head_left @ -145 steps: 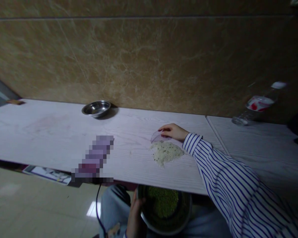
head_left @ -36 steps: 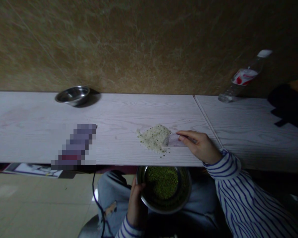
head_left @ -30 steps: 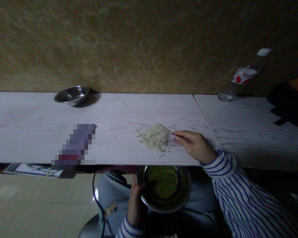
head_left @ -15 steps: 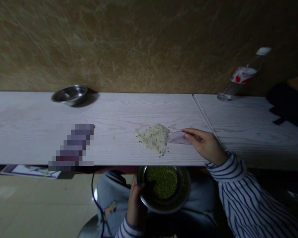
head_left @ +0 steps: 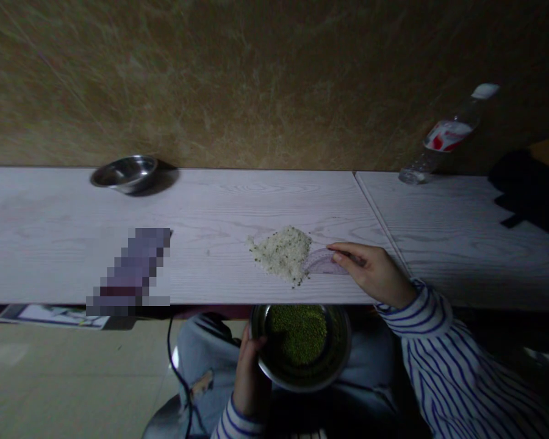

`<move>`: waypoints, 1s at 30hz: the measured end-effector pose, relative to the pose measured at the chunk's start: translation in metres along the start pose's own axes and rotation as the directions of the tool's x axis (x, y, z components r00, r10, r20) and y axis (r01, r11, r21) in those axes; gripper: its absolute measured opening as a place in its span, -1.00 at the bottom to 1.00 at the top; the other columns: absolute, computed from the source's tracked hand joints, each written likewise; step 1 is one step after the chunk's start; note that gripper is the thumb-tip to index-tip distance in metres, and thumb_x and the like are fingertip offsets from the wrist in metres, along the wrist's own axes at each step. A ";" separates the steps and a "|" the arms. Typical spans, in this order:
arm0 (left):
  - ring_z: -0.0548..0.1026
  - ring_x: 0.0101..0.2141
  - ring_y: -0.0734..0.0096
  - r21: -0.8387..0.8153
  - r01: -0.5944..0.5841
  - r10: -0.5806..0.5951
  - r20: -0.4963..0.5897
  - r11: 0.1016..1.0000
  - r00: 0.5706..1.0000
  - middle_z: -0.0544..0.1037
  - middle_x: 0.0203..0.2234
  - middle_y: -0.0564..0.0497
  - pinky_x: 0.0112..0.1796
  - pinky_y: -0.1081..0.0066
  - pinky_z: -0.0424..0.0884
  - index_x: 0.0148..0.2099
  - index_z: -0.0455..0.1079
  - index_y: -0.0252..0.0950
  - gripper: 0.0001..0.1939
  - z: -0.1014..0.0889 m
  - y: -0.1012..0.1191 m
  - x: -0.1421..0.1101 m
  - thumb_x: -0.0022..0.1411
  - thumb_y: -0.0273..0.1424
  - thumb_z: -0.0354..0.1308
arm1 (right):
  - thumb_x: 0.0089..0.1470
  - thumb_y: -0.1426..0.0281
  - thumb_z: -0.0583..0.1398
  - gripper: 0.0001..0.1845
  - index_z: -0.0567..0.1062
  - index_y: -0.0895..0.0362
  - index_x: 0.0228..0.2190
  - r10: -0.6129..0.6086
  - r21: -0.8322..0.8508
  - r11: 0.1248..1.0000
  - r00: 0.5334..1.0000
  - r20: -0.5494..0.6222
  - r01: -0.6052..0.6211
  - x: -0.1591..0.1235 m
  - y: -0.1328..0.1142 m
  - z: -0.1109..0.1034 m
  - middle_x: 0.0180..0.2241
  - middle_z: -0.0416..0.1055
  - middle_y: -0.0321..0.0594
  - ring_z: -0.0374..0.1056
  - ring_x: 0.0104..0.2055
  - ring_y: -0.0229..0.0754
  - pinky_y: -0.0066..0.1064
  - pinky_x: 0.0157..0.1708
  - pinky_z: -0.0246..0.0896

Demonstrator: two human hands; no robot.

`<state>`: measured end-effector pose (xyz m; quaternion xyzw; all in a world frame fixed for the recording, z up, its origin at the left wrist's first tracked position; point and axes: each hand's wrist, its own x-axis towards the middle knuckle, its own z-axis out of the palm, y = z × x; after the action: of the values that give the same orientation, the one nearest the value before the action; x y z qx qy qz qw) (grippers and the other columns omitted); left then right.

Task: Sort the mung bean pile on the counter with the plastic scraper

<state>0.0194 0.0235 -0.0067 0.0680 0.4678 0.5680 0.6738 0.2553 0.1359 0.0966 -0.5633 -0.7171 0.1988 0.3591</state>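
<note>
The pale grains (head_left: pixel 283 253) lie in a low heap on the counter (head_left: pixel 219 210), nearer its front edge than its back edge, with dark bits mixed in and a few loose ones along the heap's near side. The clear protractor (head_left: pixel 322 262) meets the heap's right side, its far end reaching in among the grains. The right hand (head_left: pixel 379 274) has it in a pinch grip, thumb against fingers, by the end away from the heap.

For good control, the protractor's edge should sit low and nearly flat to the counter, moved in short, light strokes; a thin, bendy-looking sheet pressed hard could flick grains. Strokes toward the front edge call for most care, since the heap lies close to it and bits could drop off.

Just below the front edge, over the lap, the left hand (head_left: pixel 251 369) is closed on the left rim of a bowl (head_left: pixel 341 350) holding green beans (head_left: pixel 299 335). It is best held level, so the beans do not slide. A small bowl (head_left: pixel 135 182) rests by the back edge on the left, and the bottle (head_left: pixel 448 135) stands by the back edge on the right, both well apart from the heap.
</note>
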 end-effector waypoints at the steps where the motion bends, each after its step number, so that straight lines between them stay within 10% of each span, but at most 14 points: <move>1: 0.50 0.08 -0.01 0.001 -0.001 0.001 -0.006 1.000 1.000 0.66 -0.24 -0.02 0.17 0.04 0.30 0.00 0.56 -0.16 -0.58 0.000 0.000 0.000 0.03 -0.36 0.25 | 0.15 0.34 0.18 -0.69 0.67 0.14 -0.17 0.004 -0.004 1.000 1.000 -0.008 -0.004 -0.001 0.000 -0.002 -0.19 0.66 -0.08 0.59 -0.14 -0.01 -0.20 -0.07 0.50; 30: 0.48 0.09 0.01 -0.017 0.026 -0.025 0.036 1.000 0.999 0.66 -0.13 -0.03 0.18 0.08 0.29 0.10 0.51 -0.16 -0.48 0.001 -0.002 0.001 0.04 -0.36 0.27 | 0.11 0.31 0.21 -0.70 0.68 0.14 -0.20 0.161 0.007 0.987 0.986 -0.032 -0.161 -0.032 -0.005 -0.008 -0.27 0.67 -0.10 0.59 -0.19 -0.01 -0.19 -0.11 0.52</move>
<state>0.0214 0.0236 -0.0082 0.0661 0.4514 0.5623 0.6897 0.2613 0.1029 0.0957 -0.6218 -0.6629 0.2196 0.3545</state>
